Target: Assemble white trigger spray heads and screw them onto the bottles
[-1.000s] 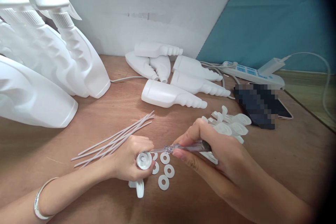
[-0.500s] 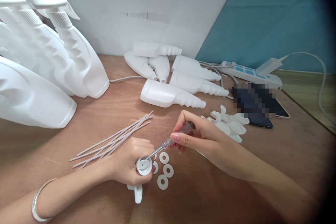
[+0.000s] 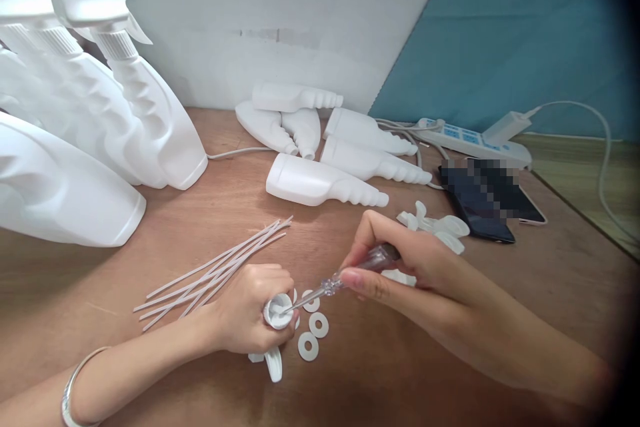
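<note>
Beyond your left hand [image 3: 253, 307] stand white plastic spray bottles [image 3: 155, 123]; ahead of both lie ridge-necked white plastic bottles [image 3: 300, 181]. Your left hand grasps a white plastic trigger head [image 3: 272, 320], mouth facing you; your right hand [image 3: 423, 273] pinches a transparent-handled metal screwdriver [image 3: 331, 285], tip inside that mouth. Beside your left lie flat white rings [image 3: 301, 347].

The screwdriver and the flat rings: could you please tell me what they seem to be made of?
Screwdriver: handle probably glossy plastic, being see-through; shaft likely metal, given its grey sheen. Flat rings: matte white, perhaps plastic or foam; their look leaves it open.
</note>
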`<state>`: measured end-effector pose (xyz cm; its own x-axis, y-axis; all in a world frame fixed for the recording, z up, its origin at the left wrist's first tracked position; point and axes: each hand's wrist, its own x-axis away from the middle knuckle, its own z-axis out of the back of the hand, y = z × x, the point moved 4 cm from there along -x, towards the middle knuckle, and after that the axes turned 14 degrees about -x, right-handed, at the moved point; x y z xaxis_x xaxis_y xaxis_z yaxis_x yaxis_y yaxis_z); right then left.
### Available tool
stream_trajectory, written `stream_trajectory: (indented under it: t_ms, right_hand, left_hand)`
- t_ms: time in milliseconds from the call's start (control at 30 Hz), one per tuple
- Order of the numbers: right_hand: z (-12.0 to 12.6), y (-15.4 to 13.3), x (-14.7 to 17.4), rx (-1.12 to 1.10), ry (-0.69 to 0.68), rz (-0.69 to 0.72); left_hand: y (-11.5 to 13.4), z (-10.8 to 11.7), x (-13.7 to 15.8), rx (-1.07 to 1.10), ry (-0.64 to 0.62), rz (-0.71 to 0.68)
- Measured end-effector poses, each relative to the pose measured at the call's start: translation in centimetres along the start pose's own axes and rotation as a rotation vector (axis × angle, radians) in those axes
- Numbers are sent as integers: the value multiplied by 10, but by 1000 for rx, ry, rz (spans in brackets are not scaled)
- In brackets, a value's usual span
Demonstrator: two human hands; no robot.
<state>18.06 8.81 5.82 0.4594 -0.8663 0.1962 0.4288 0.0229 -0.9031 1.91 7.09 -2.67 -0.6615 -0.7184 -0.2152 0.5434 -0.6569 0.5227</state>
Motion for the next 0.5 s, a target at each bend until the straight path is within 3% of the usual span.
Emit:
stream_trajectory:
  t_ms: [167,333,500]
  right_hand:
    - [-3,-16,5,92,-55,54]
    - [-3,-16,8,128,-24,124]
    - [-10,-22,14,168,-29,294]
  left_hand:
    - [2,0,0,3,-6,-2]
    - [2,-1,0,-26,-7,34]
    - [1,-2,1,-23,-4,76]
